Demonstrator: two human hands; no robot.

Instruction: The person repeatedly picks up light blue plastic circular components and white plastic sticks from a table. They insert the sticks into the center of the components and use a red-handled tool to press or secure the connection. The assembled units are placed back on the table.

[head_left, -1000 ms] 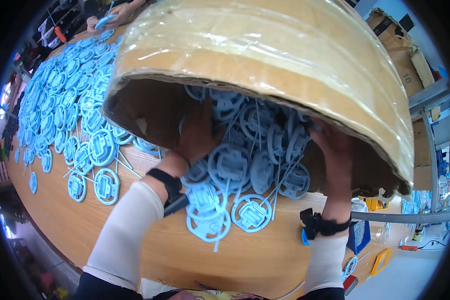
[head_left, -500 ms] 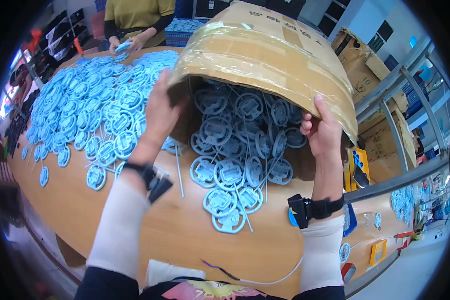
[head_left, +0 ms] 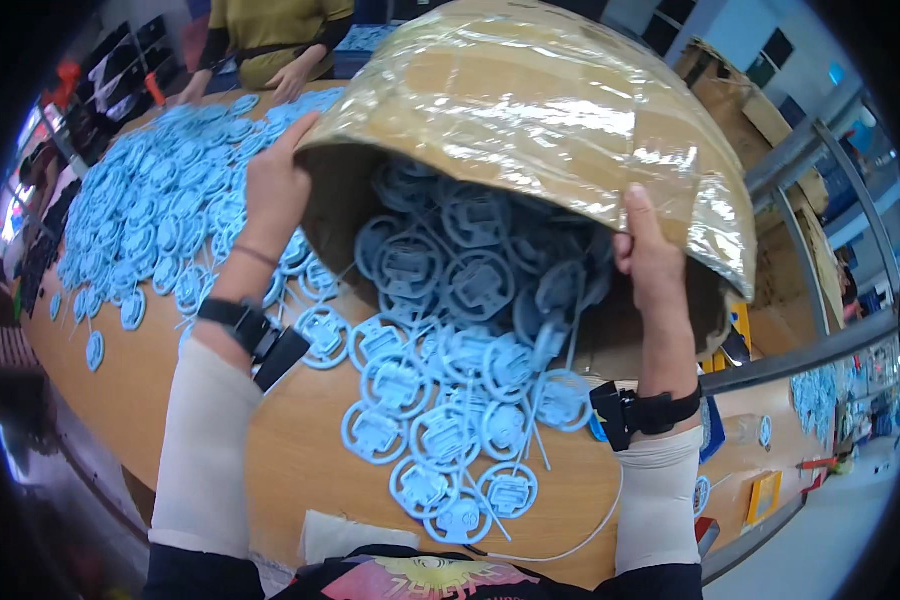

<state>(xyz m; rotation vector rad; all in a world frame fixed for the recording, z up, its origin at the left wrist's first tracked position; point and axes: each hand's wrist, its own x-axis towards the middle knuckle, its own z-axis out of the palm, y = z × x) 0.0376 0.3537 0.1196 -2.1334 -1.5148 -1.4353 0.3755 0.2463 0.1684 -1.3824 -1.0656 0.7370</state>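
A large taped cardboard box (head_left: 530,110) is tipped over the table, its open mouth toward me. My left hand (head_left: 276,188) is at the left edge of the mouth, gripping the rim, its fingers partly hidden. My right hand (head_left: 655,245) pinches the rim on the right, thumb outside on the cardboard. Light-blue round plastic parts with thin stems (head_left: 445,435) spill out of the box onto the table in front of me, and more lie in the shadow inside.
A broad heap of the same blue parts (head_left: 160,210) covers the table's left side. Across the table, a person's hands (head_left: 295,75) rest near the heap. At right stand a metal rail (head_left: 800,350) and a yellow tray (head_left: 764,498). A white cloth (head_left: 350,537) lies at the near edge.
The box has tilted further and its mouth has widened toward me. More blue parts have slid out toward the near edge. My left hand has moved left. The other person's hands have lowered to the table.
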